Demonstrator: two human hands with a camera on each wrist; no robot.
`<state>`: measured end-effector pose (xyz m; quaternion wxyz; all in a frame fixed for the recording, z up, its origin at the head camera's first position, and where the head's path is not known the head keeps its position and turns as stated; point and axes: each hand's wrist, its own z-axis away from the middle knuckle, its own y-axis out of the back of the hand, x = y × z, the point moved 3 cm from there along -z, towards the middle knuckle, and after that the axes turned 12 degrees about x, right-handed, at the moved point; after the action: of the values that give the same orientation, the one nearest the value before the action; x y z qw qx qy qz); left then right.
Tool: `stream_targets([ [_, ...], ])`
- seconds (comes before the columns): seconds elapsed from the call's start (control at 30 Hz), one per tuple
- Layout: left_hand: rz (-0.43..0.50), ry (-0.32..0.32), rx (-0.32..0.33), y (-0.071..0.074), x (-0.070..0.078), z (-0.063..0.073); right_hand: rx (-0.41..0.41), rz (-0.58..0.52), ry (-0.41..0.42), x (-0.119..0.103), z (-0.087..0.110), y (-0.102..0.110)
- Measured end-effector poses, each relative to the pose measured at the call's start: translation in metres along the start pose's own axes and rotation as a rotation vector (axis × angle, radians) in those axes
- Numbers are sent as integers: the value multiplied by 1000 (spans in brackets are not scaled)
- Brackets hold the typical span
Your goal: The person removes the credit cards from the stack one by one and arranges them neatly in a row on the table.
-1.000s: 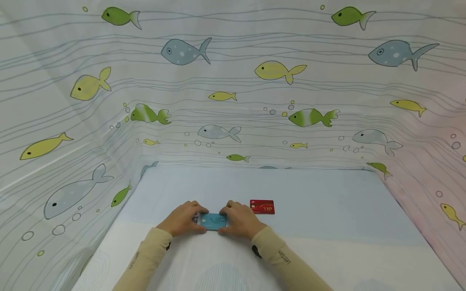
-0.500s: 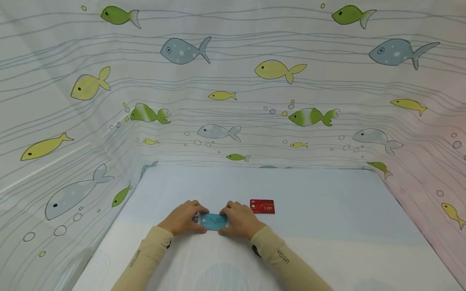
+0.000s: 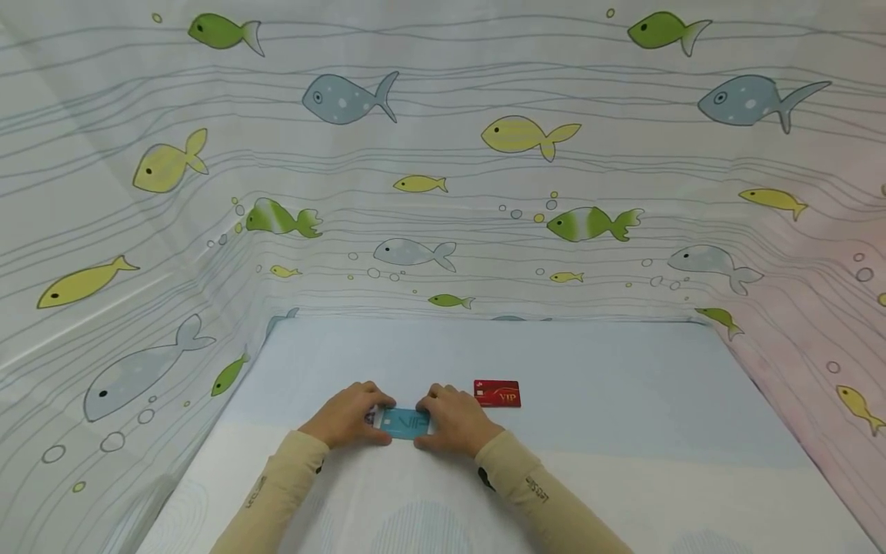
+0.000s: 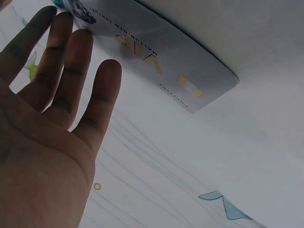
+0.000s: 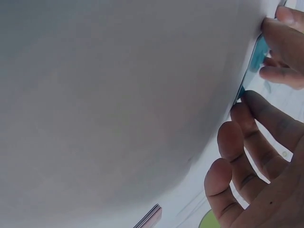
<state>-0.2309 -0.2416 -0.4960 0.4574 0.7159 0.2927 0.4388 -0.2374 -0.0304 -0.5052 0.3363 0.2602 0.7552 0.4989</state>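
A blue card (image 3: 405, 423) lies flat near the middle of the table, between both hands. My left hand (image 3: 349, 415) holds its left end, thumb at the near edge and index finger at the far edge. My right hand (image 3: 453, 419) pinches the right end the same way. From under the left palm a silver-white card (image 4: 190, 71) with gold VIP lettering sticks out, mostly hidden in the head view. The right wrist view catches only a thin strip of the blue card (image 5: 259, 54) along the fingertips.
Behind the right hand lies a red VIP card (image 3: 497, 393); its edge shows several layers in the right wrist view. A pale blue and white cloth covers the table (image 3: 623, 400). Fish-patterned curtain walls (image 3: 443, 215) stand at the back and both sides.
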Motion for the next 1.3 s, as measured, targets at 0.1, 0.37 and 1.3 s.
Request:
stream_targets([
  [0.1, 1, -2, 5, 0, -2, 0, 0, -2, 0, -2, -1, 1],
  [0.37, 0, -5, 9, -1, -4, 1, -13, -7, -17, -4, -1, 2],
  [1.3, -22, -53, 103, -5, 13, -6, 68, -14, -66, 12, 17, 11],
])
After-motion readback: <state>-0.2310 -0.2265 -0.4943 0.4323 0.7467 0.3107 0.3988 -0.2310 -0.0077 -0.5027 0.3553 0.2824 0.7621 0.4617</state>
